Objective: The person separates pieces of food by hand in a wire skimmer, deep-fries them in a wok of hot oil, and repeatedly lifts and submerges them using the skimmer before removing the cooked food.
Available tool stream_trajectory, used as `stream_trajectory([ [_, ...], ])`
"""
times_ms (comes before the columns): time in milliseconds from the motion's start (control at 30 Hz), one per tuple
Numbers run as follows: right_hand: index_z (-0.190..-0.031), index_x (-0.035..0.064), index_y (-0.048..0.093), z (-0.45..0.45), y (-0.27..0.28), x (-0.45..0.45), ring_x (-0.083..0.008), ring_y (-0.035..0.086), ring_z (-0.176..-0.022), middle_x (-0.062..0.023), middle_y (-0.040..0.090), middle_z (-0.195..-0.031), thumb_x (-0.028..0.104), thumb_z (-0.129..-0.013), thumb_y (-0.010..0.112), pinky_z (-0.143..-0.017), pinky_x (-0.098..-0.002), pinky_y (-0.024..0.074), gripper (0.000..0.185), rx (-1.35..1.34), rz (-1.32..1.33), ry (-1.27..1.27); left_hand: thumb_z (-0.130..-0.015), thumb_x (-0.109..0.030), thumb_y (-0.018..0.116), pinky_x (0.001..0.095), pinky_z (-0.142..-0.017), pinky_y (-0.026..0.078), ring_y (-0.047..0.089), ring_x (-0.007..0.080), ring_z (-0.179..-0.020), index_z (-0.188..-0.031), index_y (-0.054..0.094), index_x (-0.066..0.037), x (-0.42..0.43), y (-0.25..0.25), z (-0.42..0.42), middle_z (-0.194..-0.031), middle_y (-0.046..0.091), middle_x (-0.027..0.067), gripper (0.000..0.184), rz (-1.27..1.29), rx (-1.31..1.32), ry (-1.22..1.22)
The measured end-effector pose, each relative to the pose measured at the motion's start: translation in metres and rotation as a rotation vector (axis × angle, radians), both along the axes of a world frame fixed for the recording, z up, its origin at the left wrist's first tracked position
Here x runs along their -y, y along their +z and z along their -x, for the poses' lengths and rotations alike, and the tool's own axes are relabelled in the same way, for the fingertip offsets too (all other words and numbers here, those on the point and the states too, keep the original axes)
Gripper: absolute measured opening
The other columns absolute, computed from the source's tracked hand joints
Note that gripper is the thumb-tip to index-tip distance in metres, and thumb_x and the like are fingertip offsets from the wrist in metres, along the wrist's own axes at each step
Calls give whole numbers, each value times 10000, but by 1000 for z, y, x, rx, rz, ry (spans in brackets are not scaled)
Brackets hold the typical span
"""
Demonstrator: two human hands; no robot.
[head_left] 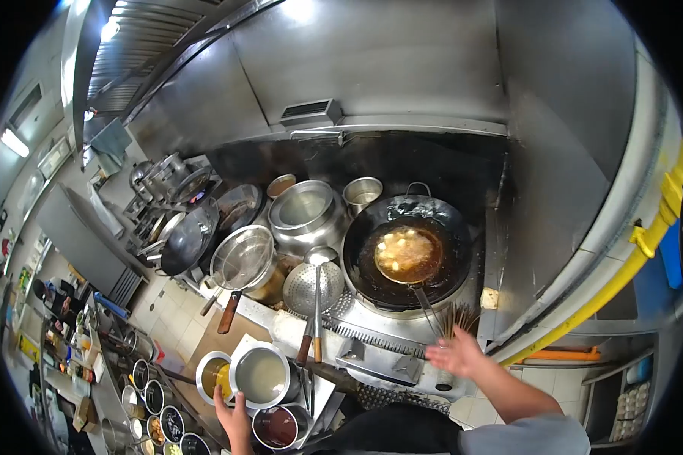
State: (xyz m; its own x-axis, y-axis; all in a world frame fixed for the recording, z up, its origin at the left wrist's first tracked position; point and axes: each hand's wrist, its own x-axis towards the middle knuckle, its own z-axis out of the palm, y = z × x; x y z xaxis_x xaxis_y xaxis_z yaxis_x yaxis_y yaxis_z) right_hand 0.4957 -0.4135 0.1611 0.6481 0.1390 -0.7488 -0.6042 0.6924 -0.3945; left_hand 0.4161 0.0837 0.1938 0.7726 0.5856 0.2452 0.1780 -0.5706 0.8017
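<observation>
Stove [387, 305]: it runs in front of you, carrying the wok and pots side by side, probably so all of it is within your reach.
Wok [360, 269]: seated over the right-hand burner, its wide, dark bowl seeming to hold the hot oil well below the rim.
Large metal pot [303, 208]: left of the wok, apparently parked clear of its heat.
Mesh strainer [243, 256]: resting across a pot's mouth, wooden handle toward you, likely so that it drips inside.
Perforated skimmer [302, 294]: lying between strainer and wok, handle pointing your way for an easy grab.
Pale food [404, 252]: in the middle of the wok, amid bubbling brown liquid; the hollow keeps it gathered.
Bowls: cloudy liquid [261, 377], yellow liquid [217, 377] and dark red liquid [276, 428] are grouped close before you.
Right hand [457, 355]: yours is open, fingers spread and holding nothing visible, near the end of the thin handle [426, 309] that slopes out of the wok, and beside the bristle brush [460, 318].
Left hand [234, 415]: open too, fingers apart, at the rims of the yellow and cloudy bowls; you cannot tell whether it touches them.
</observation>
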Motion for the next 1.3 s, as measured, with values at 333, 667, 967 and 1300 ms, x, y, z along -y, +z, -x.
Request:
stream_trajectory([
  [333, -1092, -33, 602, 102, -240, -79, -239, 646, -868, -179, 664, -923, 282, -744, 639, -762, -339, 511, 471, 125, 1031, 1105, -800, -8, 624, 274, -775, 496, 595, 144, -888, -1334, 372, -21, 55, 29, 74, -1073, 592, 134, 590, 266, -219, -136],
  [667, -1077, 14, 643, 58, -293, -113, -296, 605, -1032, -196, 623, -1123, 403, -715, 719, -871, -375, 478, 537, -105, 1000, 864, -759, 3, 678, 291, -754, 523, 631, 175, -902, -1284, 420, 13, 42, 23, 128, -1343, 433, 170, 585, 20, -280, -293],
  [967, -1048, -22, 639, 59, -333, -94, -245, 638, -967, -174, 644, -1086, 394, -613, 811, -835, -349, 499, 626, -44, 1224, 1229, -747, 6, 678, 301, -757, 532, 641, 197, -920, -1260, 447, 11, 9, 15, 187, -1356, 415, 188, 563, 146, -309, -183],
  [1300, -1197, -1, 565, 79, -325, -93, -277, 488, -1211, -163, 525, -1292, 352, -633, 765, -1018, -329, 390, 695, 94, 1624, 1391, -730, -108, 723, 354, -823, 513, 629, 245, -959, -1236, 487, 9, -36, -10, 261, -1388, 374, 211, 571, 9, -467, -224],
])
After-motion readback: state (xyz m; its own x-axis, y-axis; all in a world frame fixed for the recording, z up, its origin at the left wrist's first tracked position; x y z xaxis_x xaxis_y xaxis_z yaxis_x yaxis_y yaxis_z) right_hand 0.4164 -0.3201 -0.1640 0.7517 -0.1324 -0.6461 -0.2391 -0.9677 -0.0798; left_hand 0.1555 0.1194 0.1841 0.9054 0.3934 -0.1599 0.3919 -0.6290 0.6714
